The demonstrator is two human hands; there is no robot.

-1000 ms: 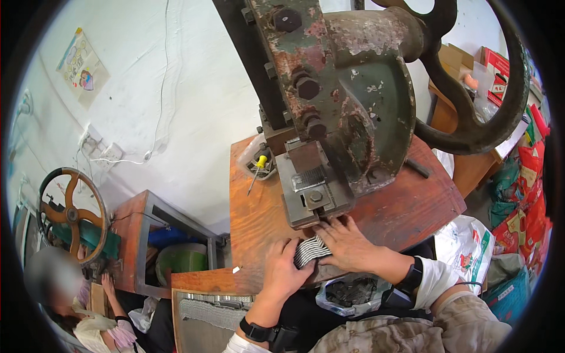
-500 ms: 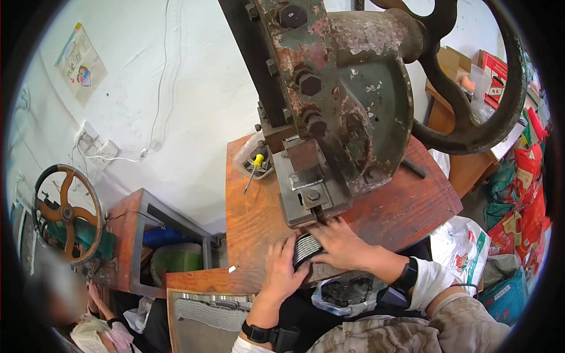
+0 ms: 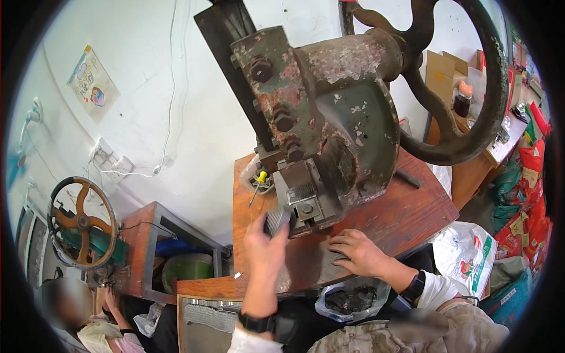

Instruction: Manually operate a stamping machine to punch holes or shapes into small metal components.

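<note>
Press [image 3: 353, 112], big and old with chipped green paint, stands on a brown wooden table [image 3: 412, 215]. Next biggest is a white plastic sack [image 3: 468, 253] beside the table on the right; I can't see what is in it. Low on the left is a tray [image 3: 180, 326] with a wooden edge, and grey ridged pieces [image 3: 206, 317] lie in it in rows. On the far right sits a cardboard box [image 3: 441, 76] with its flaps up. A clear plastic bag [image 3: 322, 310] by the front edge of the table holds lots of dark little bits [image 3: 353, 299]. Behind the front of the press, a see-through tub [image 3: 249, 170] has small dark bits in it too. The right hand [image 3: 360, 253] lies on the table, fingers a bit bent; I can't tell if anything is under them. The left hand [image 3: 265, 241] is up by the press's front block and grips something. A yellow-handled screwdriver [image 3: 262, 177] leans on the tub. Smallest is the grey striped stack [image 3: 276, 220], pinched in the left hand's fingers, just left of the block, a little blurry.
</note>
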